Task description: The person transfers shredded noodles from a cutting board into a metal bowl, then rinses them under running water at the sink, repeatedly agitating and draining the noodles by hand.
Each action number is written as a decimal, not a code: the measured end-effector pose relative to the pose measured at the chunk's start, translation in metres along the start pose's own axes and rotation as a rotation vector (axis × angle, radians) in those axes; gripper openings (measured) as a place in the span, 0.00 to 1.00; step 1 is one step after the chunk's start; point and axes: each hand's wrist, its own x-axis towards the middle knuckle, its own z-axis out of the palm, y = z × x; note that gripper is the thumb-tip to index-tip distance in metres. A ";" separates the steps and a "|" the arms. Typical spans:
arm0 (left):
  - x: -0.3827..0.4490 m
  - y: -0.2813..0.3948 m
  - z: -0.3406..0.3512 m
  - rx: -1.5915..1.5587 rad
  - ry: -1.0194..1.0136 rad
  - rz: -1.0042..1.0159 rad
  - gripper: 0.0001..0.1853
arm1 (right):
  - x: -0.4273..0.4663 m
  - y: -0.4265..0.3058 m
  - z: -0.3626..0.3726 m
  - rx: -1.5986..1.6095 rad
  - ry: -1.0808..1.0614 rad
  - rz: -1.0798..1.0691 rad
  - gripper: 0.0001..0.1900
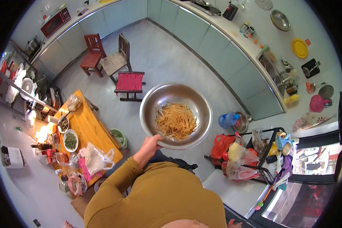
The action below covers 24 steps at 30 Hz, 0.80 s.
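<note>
My left hand grips the near left rim of a wide stainless steel bowl, thumb over the edge. The bowl is held above the floor in front of me. A heap of thin golden-yellow food shreds lies in its bottom; what food they are I cannot tell. At the lower right picture edge, a few fingers of my right hand show beside my body, near a dark-framed unit. Most of that hand is cut off, so what it touches is hidden.
A wooden table with dishes, jars and bags stands left. Beyond the bowl are a red-topped folding stool and two wooden chairs. A green bin is by the table. Blue plastic bottles and a bag-laden rack stand right.
</note>
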 end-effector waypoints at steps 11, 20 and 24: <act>-0.015 -0.038 0.013 0.063 0.002 -0.042 0.20 | 0.043 0.007 0.040 2.076 0.250 1.254 0.19; -0.018 -0.052 0.059 0.031 -0.016 -0.025 0.19 | 0.065 0.023 0.027 2.039 0.498 1.284 0.17; -0.001 -0.064 0.079 -0.011 -0.043 -0.092 0.18 | 0.057 0.028 0.032 1.999 0.522 1.364 0.13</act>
